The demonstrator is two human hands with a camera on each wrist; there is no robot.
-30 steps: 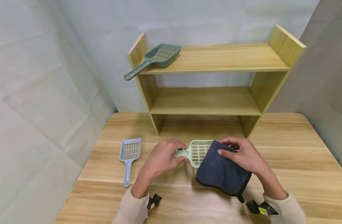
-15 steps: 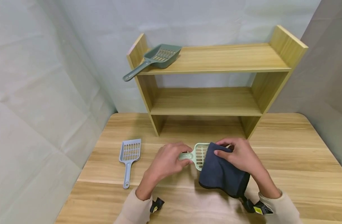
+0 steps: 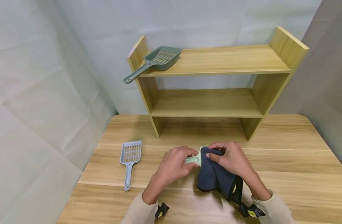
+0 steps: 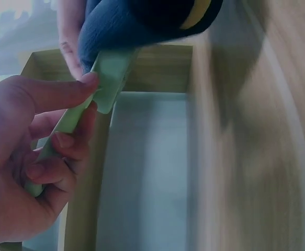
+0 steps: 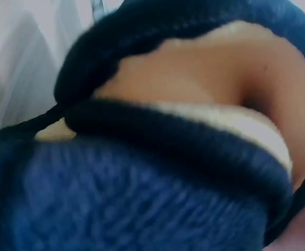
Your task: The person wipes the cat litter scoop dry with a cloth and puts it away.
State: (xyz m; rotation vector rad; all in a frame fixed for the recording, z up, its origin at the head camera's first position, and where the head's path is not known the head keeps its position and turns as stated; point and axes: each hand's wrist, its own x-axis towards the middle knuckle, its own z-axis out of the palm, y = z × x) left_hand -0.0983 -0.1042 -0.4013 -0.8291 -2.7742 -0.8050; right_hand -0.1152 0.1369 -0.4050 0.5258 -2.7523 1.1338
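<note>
My left hand (image 3: 176,163) is gripping the pale green scoop (image 3: 193,160) by its handle, above the surface (image 3: 294,168) before the shelf (image 3: 210,101). My right hand (image 3: 231,158) is pinching the dark blue cloth (image 3: 211,174) over its head. For good contact, I should be holding the handle steady and pressing evenly toward the edges.

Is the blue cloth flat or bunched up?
Bunched up: the cloth hangs in creases over the pale green scoop, pinched by the right hand.
</note>
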